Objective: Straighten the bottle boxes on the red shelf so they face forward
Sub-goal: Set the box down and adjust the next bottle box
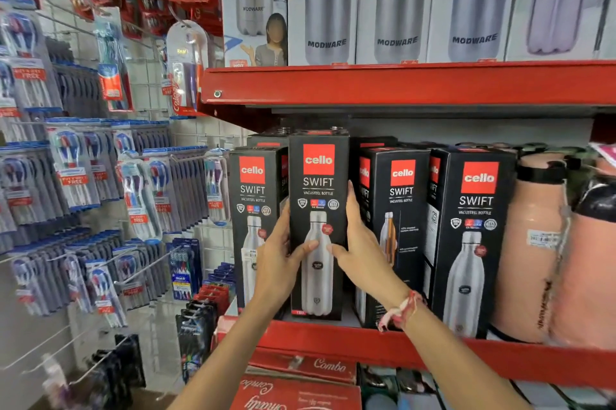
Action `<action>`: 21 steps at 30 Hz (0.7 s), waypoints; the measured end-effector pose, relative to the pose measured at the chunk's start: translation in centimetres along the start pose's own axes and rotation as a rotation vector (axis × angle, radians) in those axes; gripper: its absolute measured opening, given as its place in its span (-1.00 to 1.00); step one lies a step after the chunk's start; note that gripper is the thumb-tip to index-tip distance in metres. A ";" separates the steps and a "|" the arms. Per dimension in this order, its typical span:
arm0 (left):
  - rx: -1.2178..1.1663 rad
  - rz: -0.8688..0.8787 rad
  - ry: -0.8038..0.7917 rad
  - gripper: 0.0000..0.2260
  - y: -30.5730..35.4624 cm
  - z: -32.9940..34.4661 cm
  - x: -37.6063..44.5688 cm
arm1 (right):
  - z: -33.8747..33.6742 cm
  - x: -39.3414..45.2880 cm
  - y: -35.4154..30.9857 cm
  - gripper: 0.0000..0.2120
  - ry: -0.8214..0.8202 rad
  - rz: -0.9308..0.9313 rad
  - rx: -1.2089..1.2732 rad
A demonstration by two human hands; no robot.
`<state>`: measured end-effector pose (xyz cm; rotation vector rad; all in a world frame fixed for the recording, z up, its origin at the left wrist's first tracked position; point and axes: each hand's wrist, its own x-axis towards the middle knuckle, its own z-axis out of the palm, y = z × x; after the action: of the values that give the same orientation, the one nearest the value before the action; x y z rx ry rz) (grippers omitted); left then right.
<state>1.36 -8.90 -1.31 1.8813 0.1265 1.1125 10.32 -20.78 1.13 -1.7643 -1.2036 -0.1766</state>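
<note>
At frame centre, on the red metal shelf (333, 339), left hand (278, 256) and right hand (358, 242) each grip, pinching between them, the upright, front-facing black Cello Swift bottle box (318, 196).

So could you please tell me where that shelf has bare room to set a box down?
Little. One bare strip of red shelf shows between the held box and the third box. Elsewhere the boxes stand close together, and peach flasks fill the right end.

Head view only: we face the red shelf (400, 84) close up, front on, its lip just above eye level.
</note>
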 end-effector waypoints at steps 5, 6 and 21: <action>0.028 -0.050 -0.044 -0.32 -1.7 0.2 -0.6 | 1.4 -0.7 1.3 0.00 0.031 0.020 -0.040; 0.044 -0.063 -0.045 -0.31 -1.9 0.1 -0.6 | 1.7 -0.8 1.3 -0.01 0.039 0.019 -0.055; 0.467 0.036 0.247 -0.53 -0.2 1.4 -3.3 | 0.8 -4.9 3.2 -0.03 0.585 0.292 -0.377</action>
<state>0.53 -11.30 -3.83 2.1452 0.5338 1.4297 10.03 -23.52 -4.14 -1.9903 -0.5046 -0.7282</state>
